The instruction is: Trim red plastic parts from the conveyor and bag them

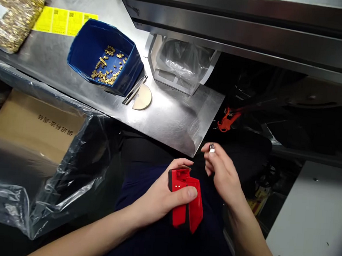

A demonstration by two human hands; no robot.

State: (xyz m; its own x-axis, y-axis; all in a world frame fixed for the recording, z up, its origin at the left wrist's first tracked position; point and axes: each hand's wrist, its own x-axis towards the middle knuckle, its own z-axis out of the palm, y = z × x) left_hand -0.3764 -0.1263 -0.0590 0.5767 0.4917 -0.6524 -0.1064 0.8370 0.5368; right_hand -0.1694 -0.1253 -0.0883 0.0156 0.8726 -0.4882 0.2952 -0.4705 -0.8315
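Fingers of the left hand [162, 197] clamp a glossy red plastic tool [185, 201], partly hidden; the right hand [222, 172] pinches a tiny, indistinct metal piece [212, 148] just above.

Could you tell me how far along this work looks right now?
Done: few brass pieces are left in the blue bin. In hand: the left hand grips a red tool over the lap, and the right hand pinches a small metal part. Left: the bag of brass pieces on the steel table.
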